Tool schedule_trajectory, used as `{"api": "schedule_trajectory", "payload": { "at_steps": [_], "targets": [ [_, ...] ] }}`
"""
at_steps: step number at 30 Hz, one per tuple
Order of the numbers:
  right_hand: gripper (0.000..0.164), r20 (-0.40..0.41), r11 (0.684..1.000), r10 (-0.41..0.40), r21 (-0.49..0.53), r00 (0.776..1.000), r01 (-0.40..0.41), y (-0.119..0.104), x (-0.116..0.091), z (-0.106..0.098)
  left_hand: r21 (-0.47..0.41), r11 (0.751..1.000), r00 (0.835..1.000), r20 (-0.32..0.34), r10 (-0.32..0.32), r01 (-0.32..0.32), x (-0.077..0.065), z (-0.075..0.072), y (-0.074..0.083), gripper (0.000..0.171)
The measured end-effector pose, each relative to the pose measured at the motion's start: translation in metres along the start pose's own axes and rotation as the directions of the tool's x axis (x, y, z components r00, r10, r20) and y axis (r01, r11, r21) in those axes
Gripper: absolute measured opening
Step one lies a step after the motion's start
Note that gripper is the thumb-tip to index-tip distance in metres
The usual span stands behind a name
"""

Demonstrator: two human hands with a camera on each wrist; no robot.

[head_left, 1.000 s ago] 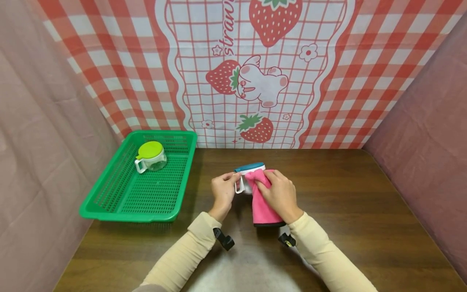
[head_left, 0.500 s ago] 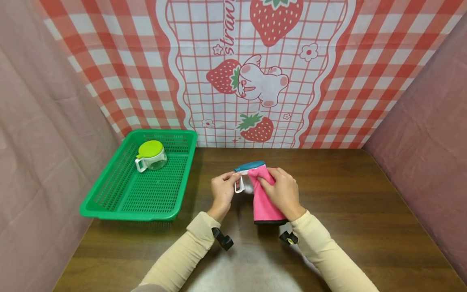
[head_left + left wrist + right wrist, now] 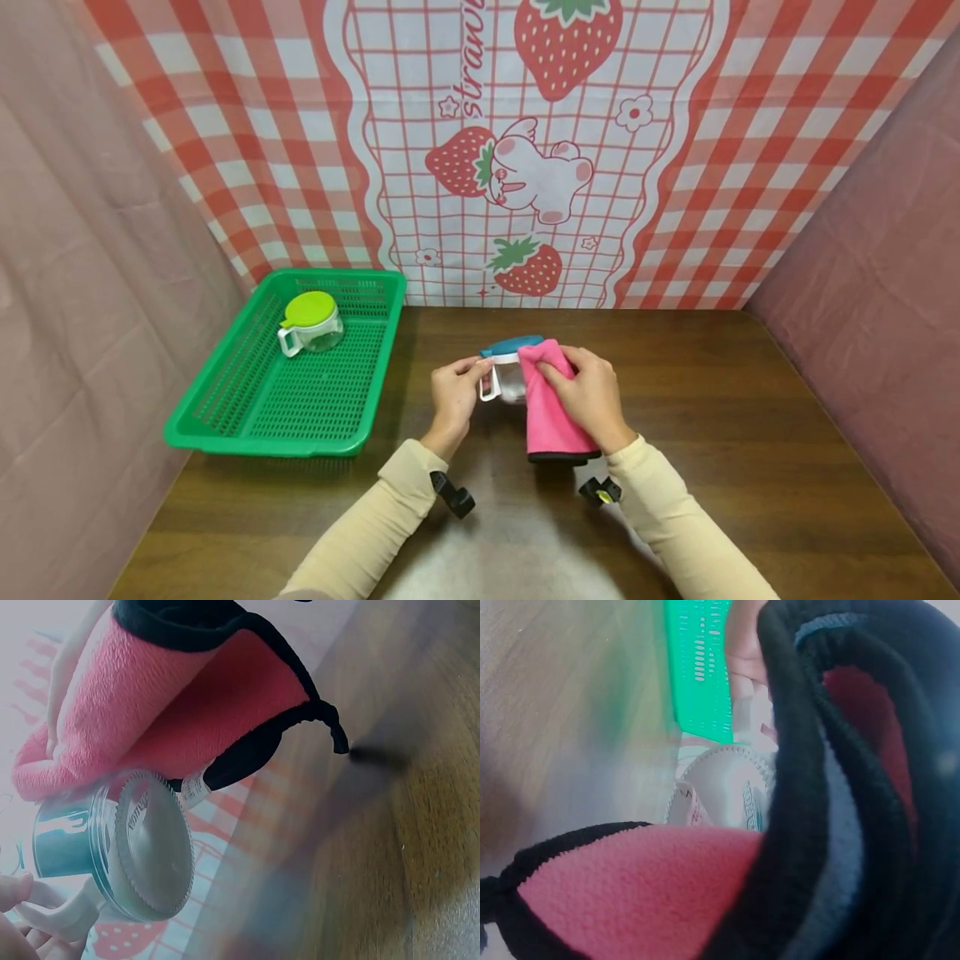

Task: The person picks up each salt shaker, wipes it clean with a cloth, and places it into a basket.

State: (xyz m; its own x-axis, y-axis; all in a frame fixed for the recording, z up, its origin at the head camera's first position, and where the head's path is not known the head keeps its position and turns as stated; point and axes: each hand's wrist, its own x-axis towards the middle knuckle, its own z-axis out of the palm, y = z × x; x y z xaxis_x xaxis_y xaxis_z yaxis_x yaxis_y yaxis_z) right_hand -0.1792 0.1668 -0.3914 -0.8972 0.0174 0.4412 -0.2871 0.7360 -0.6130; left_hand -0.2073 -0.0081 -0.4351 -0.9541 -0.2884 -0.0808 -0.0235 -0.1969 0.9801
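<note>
Clear jar [image 3: 512, 383] with blue lid [image 3: 513, 344] sits at centre of frame; its base shows in the left wrist view, so it looks held up off the table [image 3: 712, 417]. Left hand [image 3: 453, 396] pinches the white handle [image 3: 490, 385] between thumb and fingers, likely to steady the jar and leave its wall free. Right hand [image 3: 592, 396] pinches pink cloth [image 3: 551, 408] at the jar's right side, thumb in front, other fingers mostly hidden; bunching probably gives grip, slack hangs down. Green basket [image 3: 262, 446], left of frame, holds a lime-lidded jar [image 3: 322, 337] upright, presumably out of the way.
</note>
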Motion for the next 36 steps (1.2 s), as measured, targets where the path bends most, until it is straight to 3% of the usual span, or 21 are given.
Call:
{"api": "schedule_trajectory", "payload": {
  "at_steps": [12, 19, 26, 36],
  "targets": [
    [0.035, 0.091, 0.983, 0.129, 0.118, 0.987, -0.139, 0.006, 0.003, -0.007, -0.027, 0.999, 0.999, 0.041, -0.021, 0.023, 0.0, -0.006, 0.0, 0.024],
    [0.021, 0.084, 0.979, 0.134, 0.143, 0.987, -0.145, 0.014, 0.007, -0.007, -0.069, 0.998, 0.998, 0.06, -0.007, 0.012, 0.001, -0.007, -0.001, 0.024],
    [0.024, 0.108, 0.95, 0.212, 0.212, 0.971, -0.23, 0.019, 0.009, -0.009, -0.125, 0.992, 0.995, 0.101, -0.014, 0.027, 0.002, -0.009, 0.0, 0.024],
    [0.027, 0.145, 0.918, 0.262, 0.267, 0.954, -0.293, 0.021, 0.009, -0.008, -0.096, 0.994, 0.997, 0.062, -0.055, 0.06, 0.001, -0.008, 0.004, 0.024]
  ]
}}
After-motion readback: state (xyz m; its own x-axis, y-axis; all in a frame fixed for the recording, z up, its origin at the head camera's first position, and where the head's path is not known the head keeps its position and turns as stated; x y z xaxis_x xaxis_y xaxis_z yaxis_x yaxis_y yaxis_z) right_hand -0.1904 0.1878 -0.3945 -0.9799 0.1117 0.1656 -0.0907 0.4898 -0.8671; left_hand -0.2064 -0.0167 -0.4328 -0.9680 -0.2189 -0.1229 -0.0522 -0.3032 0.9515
